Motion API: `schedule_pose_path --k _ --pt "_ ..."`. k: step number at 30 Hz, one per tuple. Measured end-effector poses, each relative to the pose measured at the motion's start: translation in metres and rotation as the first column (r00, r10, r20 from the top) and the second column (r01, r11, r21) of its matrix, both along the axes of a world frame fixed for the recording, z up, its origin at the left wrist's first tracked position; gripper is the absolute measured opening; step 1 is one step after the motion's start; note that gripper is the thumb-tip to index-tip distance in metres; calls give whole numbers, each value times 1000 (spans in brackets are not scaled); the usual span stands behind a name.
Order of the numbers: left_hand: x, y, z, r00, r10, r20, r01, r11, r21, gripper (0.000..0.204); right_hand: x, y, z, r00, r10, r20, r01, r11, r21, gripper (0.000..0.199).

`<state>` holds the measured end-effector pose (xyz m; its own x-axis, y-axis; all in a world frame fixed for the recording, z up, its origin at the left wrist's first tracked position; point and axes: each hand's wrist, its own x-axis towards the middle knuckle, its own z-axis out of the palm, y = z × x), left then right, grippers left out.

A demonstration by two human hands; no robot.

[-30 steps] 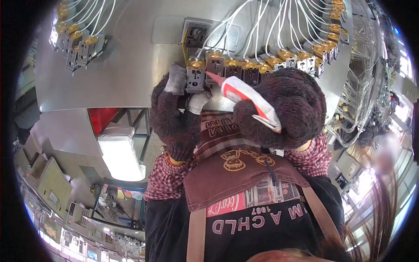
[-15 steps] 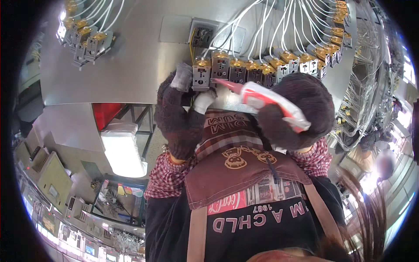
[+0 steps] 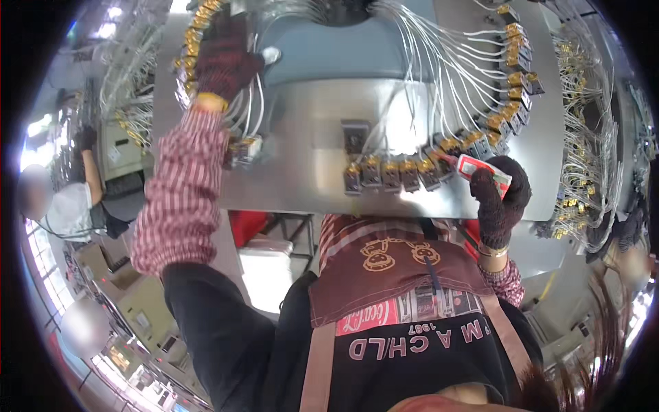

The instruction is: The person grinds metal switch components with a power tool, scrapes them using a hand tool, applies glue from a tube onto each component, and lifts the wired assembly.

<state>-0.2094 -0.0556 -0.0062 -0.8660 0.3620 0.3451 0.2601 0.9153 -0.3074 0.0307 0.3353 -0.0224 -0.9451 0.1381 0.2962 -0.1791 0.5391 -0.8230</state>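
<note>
Nearest the camera is the person's own body: a brown apron (image 3: 405,275) over a dark top, with a red-and-white checked sleeve (image 3: 180,189) running up on the left.

Beyond the apron lies a grey metal worktable (image 3: 309,165). At its near right edge the right hand (image 3: 500,196), in a dark knit glove, is closed around a small red-and-white tube (image 3: 480,172) whose thin nozzle points left and touches the nearest of a row of brass-topped connector blocks (image 3: 398,172). That row curves from the table's middle up and away to the right, each block carrying white wires (image 3: 439,75) that fan toward the far middle.

Farther off, at the far left of the table, the left hand (image 3: 223,58), also gloved, is curled around a cluster of brass-tipped connectors (image 3: 189,69) and their white leads.

Well to the left, beyond the table, another person in a white shirt (image 3: 65,209) is at a separate bench.
</note>
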Motion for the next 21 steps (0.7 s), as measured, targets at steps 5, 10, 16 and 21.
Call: schedule_pose_path --k 5,10,16,21 --pt "-59 57 35 903 -57 427 -3 990 139 95 22 6 -3 966 -256 27 257 957 -135 15" --pt "-18 137 17 842 -235 486 144 966 216 88 37 -1 3 906 -415 82 403 789 -463 17" --pt "-26 183 0 807 -396 438 188 876 444 62 22 -5 27 871 -450 198 477 676 -562 16" --pt "-30 209 -23 869 -306 388 123 894 431 62 11 -3 26 821 -454 346 570 618 -542 15"
